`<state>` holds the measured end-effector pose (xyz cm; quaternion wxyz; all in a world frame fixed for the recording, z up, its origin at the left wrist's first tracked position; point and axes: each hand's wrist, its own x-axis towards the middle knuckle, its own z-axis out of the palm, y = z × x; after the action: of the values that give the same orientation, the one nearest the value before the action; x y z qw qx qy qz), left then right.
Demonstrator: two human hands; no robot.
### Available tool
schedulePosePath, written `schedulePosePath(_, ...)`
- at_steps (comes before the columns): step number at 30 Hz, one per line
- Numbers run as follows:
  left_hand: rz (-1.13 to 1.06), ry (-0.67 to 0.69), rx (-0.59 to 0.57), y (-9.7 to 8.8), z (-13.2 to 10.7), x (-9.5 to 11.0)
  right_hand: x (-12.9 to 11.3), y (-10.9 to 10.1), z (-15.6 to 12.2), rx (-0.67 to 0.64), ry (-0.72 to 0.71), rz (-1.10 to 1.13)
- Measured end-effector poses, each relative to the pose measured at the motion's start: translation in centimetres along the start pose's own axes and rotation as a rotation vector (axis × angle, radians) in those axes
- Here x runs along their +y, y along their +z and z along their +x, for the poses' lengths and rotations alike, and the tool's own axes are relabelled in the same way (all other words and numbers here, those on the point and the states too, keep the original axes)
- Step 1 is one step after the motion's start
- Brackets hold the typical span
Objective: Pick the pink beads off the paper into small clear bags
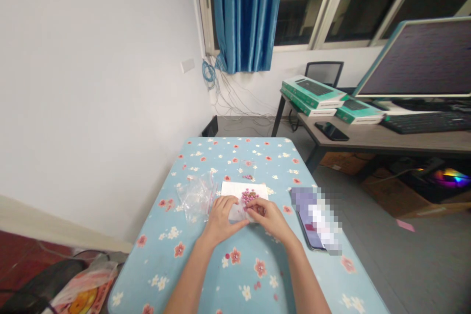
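A white sheet of paper [231, 188] lies on the table, with a small pile of pink pill-like pieces [249, 195] on its right part. My left hand [222, 222] rests at the paper's left side, its fingers curved and the thumb stretched apart toward the right. Over the front right of the sheet, my right hand [271, 217] has its thumb and fingertips closed together beside the pile. Whatever they pinch is too small to make out. Crumpled clear plastic bags [197, 197] lie left of the paper. Behind it is a small clear bag [248, 169] with pink pieces at its lower edge.
The table [206, 279] has a blue flowered cover. A phone [312, 221], partly blurred, lies at its right edge. A few loose pink pieces [257, 285] are near me. On the right, a desk [386, 140] holds keyboard boxes [312, 91] and a monitor [419, 59].
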<state>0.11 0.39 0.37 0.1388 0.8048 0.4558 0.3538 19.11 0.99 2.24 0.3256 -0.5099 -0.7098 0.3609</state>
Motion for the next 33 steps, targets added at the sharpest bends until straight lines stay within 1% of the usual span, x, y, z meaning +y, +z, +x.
schedulePosePath(4, 0.015, -0.001, 0.002, -0.1, 0.0, -0.1, 0.7, -1.4, -0.2, 0.068, 0.055, -0.131)
schedulePosePath(8, 0.018, -0.009, 0.014, -0.3, 0.1, -0.1, 1.2, -2.4, -0.5, 0.043, 0.126, -0.266)
schedulePosePath(13, 0.021, -0.017, 0.022, -0.4, 0.1, 0.0, 0.8, -2.2, -0.6, -0.007, 0.156, -0.328)
schedulePosePath(21, 0.027, -0.014, 0.039, -0.4, 0.0, 0.1, 0.7, -2.0, -0.5, 0.017, 0.154, -0.405)
schedulePosePath(28, 0.034, -0.009, 0.047, -0.5, 0.1, 0.2, 1.1, -2.1, -0.6, 0.030, 0.160, -0.396)
schedulePosePath(33, 0.029, -0.010, 0.042, -0.5, 0.1, 0.2, 1.3, -2.2, -0.5, 0.028, 0.123, -0.362)
